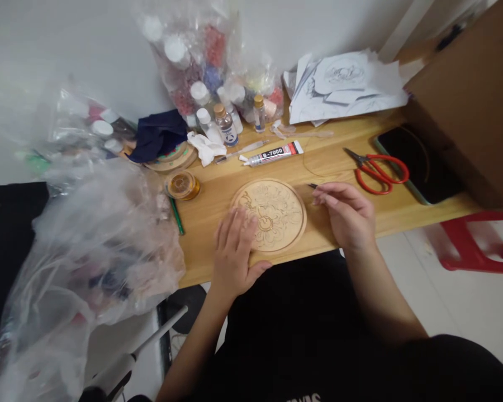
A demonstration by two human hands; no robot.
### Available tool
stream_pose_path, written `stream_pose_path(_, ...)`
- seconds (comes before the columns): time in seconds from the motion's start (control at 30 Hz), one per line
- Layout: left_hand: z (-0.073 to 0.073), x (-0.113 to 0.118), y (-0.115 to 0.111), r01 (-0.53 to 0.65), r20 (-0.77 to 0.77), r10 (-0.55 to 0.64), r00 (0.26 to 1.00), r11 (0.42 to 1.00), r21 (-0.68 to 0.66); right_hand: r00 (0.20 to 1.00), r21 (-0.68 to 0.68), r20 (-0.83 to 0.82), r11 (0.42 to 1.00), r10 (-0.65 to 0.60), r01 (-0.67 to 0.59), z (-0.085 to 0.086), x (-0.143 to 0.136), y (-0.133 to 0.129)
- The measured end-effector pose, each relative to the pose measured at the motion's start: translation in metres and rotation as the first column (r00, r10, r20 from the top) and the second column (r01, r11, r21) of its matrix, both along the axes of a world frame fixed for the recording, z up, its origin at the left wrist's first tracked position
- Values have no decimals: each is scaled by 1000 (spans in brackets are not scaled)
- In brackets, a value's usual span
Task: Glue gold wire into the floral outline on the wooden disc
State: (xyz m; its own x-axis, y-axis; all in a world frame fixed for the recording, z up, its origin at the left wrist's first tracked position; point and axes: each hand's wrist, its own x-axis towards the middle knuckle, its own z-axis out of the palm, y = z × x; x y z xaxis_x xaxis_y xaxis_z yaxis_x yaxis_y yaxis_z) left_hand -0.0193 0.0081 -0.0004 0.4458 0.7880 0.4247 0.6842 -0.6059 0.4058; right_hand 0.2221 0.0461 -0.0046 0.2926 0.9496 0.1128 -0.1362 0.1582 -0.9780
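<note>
Currently my left hand (pixel 233 254) lies flat, fingers spread, on the near-left edge of the round wooden disc (pixel 272 215), pinning it to the bench (pixel 339 167). My right hand (pixel 347 215), just right of the disc, is pinched shut on a thin dark tool (pixel 312 186) whose tip points toward the disc's far-right rim without touching. Judgement: work on the outlined flower pattern is in hand; next move needs the tip brought onto a line while the disc is held steady. Glue tube (pixel 272 154) sits beyond the disc, red scissors (pixel 377 170) beyond my right hand.
</note>
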Motion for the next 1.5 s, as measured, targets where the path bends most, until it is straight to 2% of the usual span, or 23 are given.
stream_pose_path(0.13,-4,-1,-1,-199,95,203,975,979,-51,998,0,56,1000,14,-14,-2,0,-2)
stream_pose_path(0.2,-3,-2,-1,-239,136,254,957,964,-121,996,-4,87,999,37,-37,-4,0,-3)
stream_pose_path(0.3,0,-5,0,-210,187,244,952,960,-185,991,-1,120,998,66,-67,-4,-1,-5)
stream_pose_path(0.5,4,-8,1,-151,261,205,943,965,-212,973,-44,197,992,121,-114,4,-5,-6)
stream_pose_path(0.77,1,-10,1,-105,345,177,922,970,-219,953,-17,265,989,148,-149,2,-4,-6)
stream_pose_path(1.03,-7,-9,1,-118,434,209,876,967,-227,940,-93,297,985,166,-145,1,-4,-3)
stream_pose_path(1.2,-8,-9,-2,-169,448,275,851,950,-263,941,-58,320,994,110,-96,-2,-9,-1)
stream_pose_path(1.37,-14,-9,-1,-263,390,351,852,929,-261,921,5,389,1000,-30,30,-4,-16,3)
stream_pose_path(1.5,-20,-7,4,-276,357,340,870,936,-219,874,35,481,997,-71,61,-4,-17,5)
